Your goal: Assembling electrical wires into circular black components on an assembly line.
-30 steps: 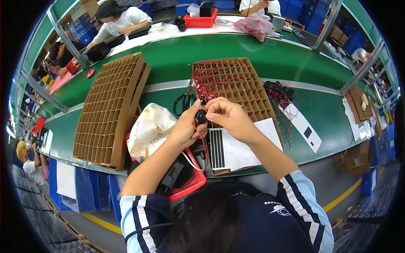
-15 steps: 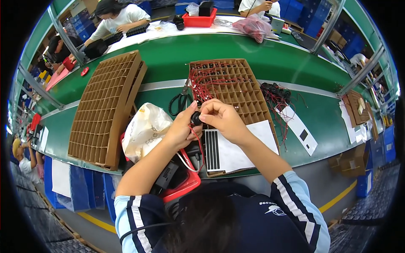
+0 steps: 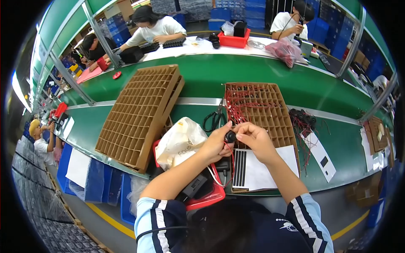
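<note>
My left hand (image 3: 217, 145) is closed around a small round black part (image 3: 230, 136), held above the near edge of the partitioned tray. A thin red wire (image 3: 232, 162) hangs down from that hand. My right hand (image 3: 256, 141) is at the part's right side, thumb and forefinger pinched together against it. Whatever lies between those fingertips is too small to make out. Below the hands, a white sheet (image 3: 270, 166) with a black-striped strip (image 3: 240, 168) along its left side lies on the cardboard tray (image 3: 276, 114). Red-wired black parts sit in the tray's far cells.
Left stands a second cardboard divider tray (image 3: 137, 114). A white plastic bag (image 3: 181, 141) rests over a red bin (image 3: 206, 202). Black scissors (image 3: 214, 120) lie beyond my hands. Tangled wires (image 3: 303, 122) and a white panel (image 3: 318, 156) are at the right. Co-workers sit across the bench.
The whole view has shifted, so the bench and my hands appear farther right and lower. Both hands keep nearly the same hold at the black part.
</note>
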The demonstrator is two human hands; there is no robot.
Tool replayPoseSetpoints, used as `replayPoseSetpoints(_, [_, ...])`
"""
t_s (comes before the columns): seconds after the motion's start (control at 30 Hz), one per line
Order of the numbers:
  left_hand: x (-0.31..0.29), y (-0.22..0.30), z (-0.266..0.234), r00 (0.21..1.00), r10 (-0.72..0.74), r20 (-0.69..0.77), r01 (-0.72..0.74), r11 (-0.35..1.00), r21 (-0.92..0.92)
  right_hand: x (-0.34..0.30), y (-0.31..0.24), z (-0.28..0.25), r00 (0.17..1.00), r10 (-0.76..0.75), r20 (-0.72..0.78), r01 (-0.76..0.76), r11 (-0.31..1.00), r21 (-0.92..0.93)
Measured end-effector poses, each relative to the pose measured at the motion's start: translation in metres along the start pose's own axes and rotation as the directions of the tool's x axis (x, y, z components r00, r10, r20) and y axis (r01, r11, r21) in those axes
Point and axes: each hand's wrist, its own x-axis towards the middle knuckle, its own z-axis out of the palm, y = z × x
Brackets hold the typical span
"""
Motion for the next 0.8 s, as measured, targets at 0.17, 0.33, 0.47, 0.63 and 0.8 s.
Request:
replayPoseSetpoints(0.17, [0.0014,0.0020,0.0033,0.999,-0.036,-0.008,0.036,0.999,0.034,0.0016,0.0039,-0.0017,0.999,-0.037,-0.005,0.037,0.999,-0.029])
replayPoseSetpoints(0.33, [0.0003,0.0052,0.0057,0.999,-0.032,-0.017,0.033,0.999,0.038,0.0044,0.0057,-0.0021,0.999,-0.047,0.004,0.047,0.998,-0.032])
replayPoseSetpoints(0.47, [0.0024,0.0019,0.0005,1.000,-0.012,0.017,0.012,1.000,0.007,0.0048,0.0082,-0.0012,0.999,-0.045,-0.016,0.044,0.999,-0.014])
replayPoseSetpoints(0.63, [0.0019,0.0033,-0.0010,0.998,0.035,0.048,-0.037,0.998,0.041,0.0037,0.0057,0.0013,0.998,-0.061,-0.001,0.061,0.998,-0.008])
replayPoseSetpoints(0.8, [0.0032,0.0040,0.0059,0.998,0.056,0.000,-0.056,0.994,0.096,0.0044,0.0080,-0.0061,0.991,-0.117,0.063,0.121,0.991,-0.057])
